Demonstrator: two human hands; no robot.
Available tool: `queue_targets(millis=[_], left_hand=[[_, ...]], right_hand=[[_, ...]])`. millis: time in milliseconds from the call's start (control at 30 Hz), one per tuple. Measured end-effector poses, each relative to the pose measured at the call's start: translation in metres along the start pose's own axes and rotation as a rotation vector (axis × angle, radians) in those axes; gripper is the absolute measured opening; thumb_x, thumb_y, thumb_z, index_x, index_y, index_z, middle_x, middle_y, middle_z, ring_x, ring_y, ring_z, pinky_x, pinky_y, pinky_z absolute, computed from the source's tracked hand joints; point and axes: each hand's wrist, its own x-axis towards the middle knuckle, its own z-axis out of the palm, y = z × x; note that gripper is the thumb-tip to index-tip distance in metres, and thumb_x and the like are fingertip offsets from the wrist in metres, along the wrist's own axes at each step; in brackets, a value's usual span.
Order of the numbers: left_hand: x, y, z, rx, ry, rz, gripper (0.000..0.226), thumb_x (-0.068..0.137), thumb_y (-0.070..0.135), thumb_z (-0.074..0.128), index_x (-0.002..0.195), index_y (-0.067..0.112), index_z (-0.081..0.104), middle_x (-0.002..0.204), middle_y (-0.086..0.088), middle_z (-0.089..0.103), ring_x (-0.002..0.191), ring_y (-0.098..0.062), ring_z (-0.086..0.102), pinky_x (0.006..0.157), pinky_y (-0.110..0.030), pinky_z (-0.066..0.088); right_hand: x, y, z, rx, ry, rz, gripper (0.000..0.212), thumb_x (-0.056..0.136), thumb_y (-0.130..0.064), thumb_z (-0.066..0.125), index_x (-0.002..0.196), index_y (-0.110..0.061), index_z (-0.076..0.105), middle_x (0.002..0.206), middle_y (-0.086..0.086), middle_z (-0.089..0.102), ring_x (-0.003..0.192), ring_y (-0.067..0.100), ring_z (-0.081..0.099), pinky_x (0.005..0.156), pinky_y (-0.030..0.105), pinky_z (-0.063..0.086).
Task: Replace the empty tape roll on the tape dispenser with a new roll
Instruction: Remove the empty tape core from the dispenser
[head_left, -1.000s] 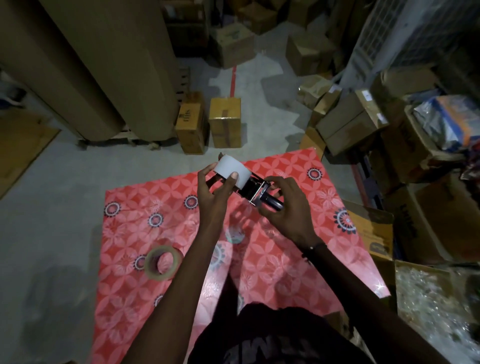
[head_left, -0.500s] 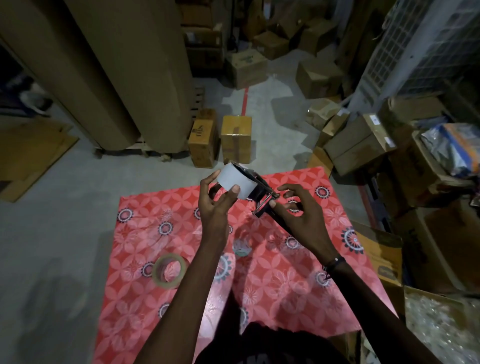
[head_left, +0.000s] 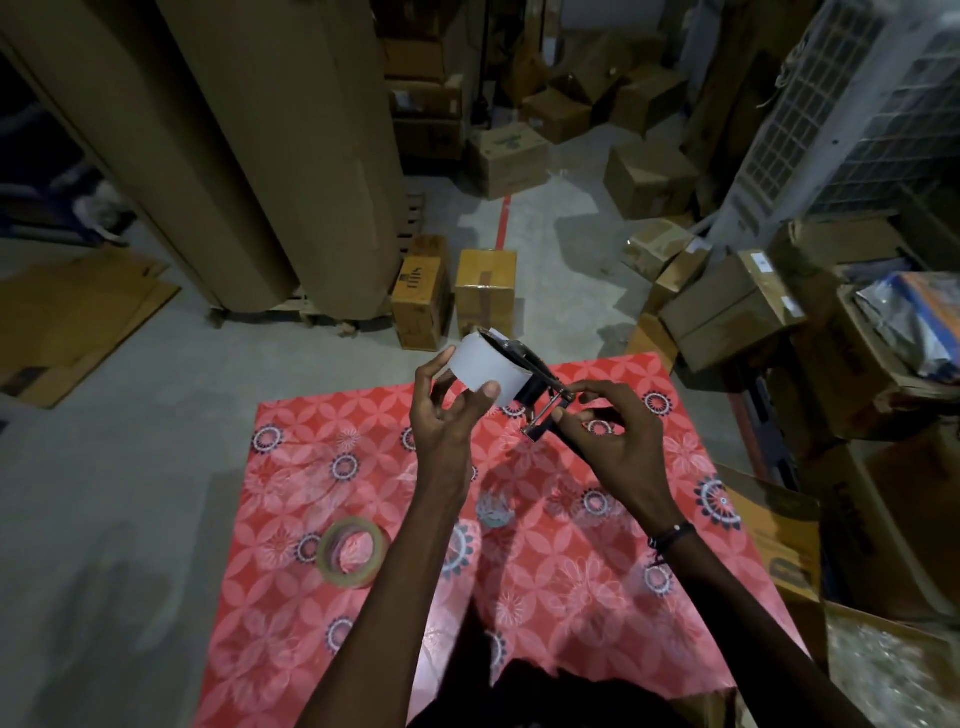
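Observation:
A white tape roll (head_left: 488, 366) sits on the black and metal tape dispenser (head_left: 535, 387), held in the air above the far edge of the table. My left hand (head_left: 447, 415) grips the white roll between thumb and fingers. My right hand (head_left: 608, 436) holds the dispenser at its metal front end, fingertips pinched near the blade; the handle is hidden under the palm. A thin brownish tape roll (head_left: 353, 552), nearly bare core, lies flat on the red patterned tablecloth (head_left: 571, 597) at the left.
Tall cardboard rolls (head_left: 270, 156) stand at the back left. Two small boxes (head_left: 452, 299) sit on the grey floor past the table. Piled cartons (head_left: 727, 306) and an open box (head_left: 779, 551) crowd the right side.
Both hands raised the dispenser and turned it, so the roll's flat side tilts away. My right hand slid from the handle toward the metal front end. The view tipped upward.

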Motion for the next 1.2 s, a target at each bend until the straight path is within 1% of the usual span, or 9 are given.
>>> queue_targets(millis=[133, 233, 400, 533, 667, 767, 967, 1100, 1200], left_hand=[[0.001, 0.007, 0.005, 0.026, -0.023, 0.05, 0.063, 0.076, -0.011, 0.083, 0.126, 0.016, 0.056, 0.133, -0.002, 0.06, 0.11, -0.016, 0.071, 0.082, -0.036, 0.06], [0.002, 0.012, 0.01, 0.031, -0.04, 0.07, 0.065, 0.075, -0.014, 0.082, 0.128, 0.014, 0.056, 0.132, 0.007, 0.062, 0.113, -0.015, 0.07, 0.087, -0.043, 0.062], [0.008, 0.017, 0.011, 0.07, -0.068, 0.068, 0.048, 0.088, 0.039, 0.076, 0.132, 0.032, 0.061, 0.138, -0.003, 0.061, 0.131, -0.027, 0.059, 0.106, -0.052, 0.052], [0.014, 0.021, 0.011, 0.095, -0.071, -0.114, 0.059, 0.083, 0.058, 0.071, 0.134, 0.03, 0.06, 0.126, -0.002, 0.068, 0.124, -0.033, 0.066, 0.099, -0.043, 0.058], [0.009, 0.025, 0.012, 0.135, -0.066, 0.019, 0.047, 0.089, 0.035, 0.081, 0.131, 0.031, 0.061, 0.13, 0.003, 0.067, 0.123, -0.021, 0.065, 0.095, -0.038, 0.059], [0.006, 0.028, 0.017, 0.115, -0.076, 0.099, 0.054, 0.084, 0.006, 0.084, 0.128, 0.025, 0.059, 0.129, 0.012, 0.066, 0.125, -0.013, 0.064, 0.092, -0.027, 0.056], [0.006, 0.024, 0.019, 0.176, -0.043, -0.039, 0.049, 0.084, 0.059, 0.072, 0.129, 0.042, 0.061, 0.129, 0.002, 0.067, 0.127, -0.026, 0.064, 0.1, -0.047, 0.058], [0.004, 0.025, 0.022, 0.2, -0.042, 0.043, 0.042, 0.093, 0.04, 0.075, 0.133, 0.037, 0.062, 0.134, 0.002, 0.067, 0.128, -0.016, 0.063, 0.106, -0.052, 0.054], [0.001, 0.028, 0.024, 0.18, -0.028, 0.114, 0.05, 0.091, 0.016, 0.079, 0.137, 0.022, 0.061, 0.135, -0.001, 0.067, 0.124, -0.012, 0.065, 0.097, -0.034, 0.058]], right_hand=[[0.001, -0.003, 0.001, 0.017, -0.022, 0.022, 0.024, 0.091, -0.024, 0.084, 0.113, -0.023, 0.075, 0.106, -0.004, 0.073, 0.082, 0.011, 0.075, 0.071, 0.021, 0.058], [-0.002, -0.012, 0.003, 0.06, -0.03, 0.039, 0.02, 0.094, -0.018, 0.081, 0.113, -0.019, 0.074, 0.092, 0.007, 0.07, 0.056, -0.002, 0.058, 0.056, 0.007, 0.042], [-0.003, -0.015, 0.0, 0.078, 0.043, 0.025, 0.023, 0.092, -0.015, 0.082, 0.114, -0.016, 0.078, 0.075, -0.009, 0.056, 0.054, 0.001, 0.044, 0.051, 0.01, 0.039], [-0.002, -0.018, -0.001, 0.09, 0.075, 0.025, 0.025, 0.089, -0.015, 0.085, 0.114, -0.018, 0.08, 0.073, 0.005, 0.048, 0.055, 0.007, 0.047, 0.053, 0.018, 0.046], [0.0, -0.018, -0.003, 0.145, 0.062, 0.068, 0.024, 0.089, -0.021, 0.087, 0.112, -0.024, 0.079, 0.074, 0.014, 0.042, 0.054, 0.017, 0.058, 0.059, 0.042, 0.057], [0.0, -0.02, -0.001, 0.152, 0.064, 0.063, 0.023, 0.089, -0.021, 0.087, 0.11, -0.022, 0.079, 0.068, -0.005, 0.045, 0.058, 0.018, 0.055, 0.056, 0.058, 0.06], [-0.004, -0.023, -0.003, 0.152, 0.101, 0.067, 0.018, 0.088, -0.014, 0.085, 0.104, -0.018, 0.079, 0.062, -0.02, 0.048, 0.058, 0.004, 0.044, 0.05, 0.022, 0.043], [-0.005, -0.019, -0.005, 0.154, 0.097, 0.093, 0.017, 0.09, -0.015, 0.084, 0.105, -0.02, 0.079, 0.067, -0.024, 0.057, 0.062, 0.012, 0.048, 0.05, 0.032, 0.05], [-0.003, -0.016, -0.007, 0.126, 0.097, 0.093, 0.018, 0.091, -0.017, 0.084, 0.106, -0.025, 0.08, 0.068, -0.023, 0.058, 0.062, 0.025, 0.051, 0.053, 0.036, 0.047]])
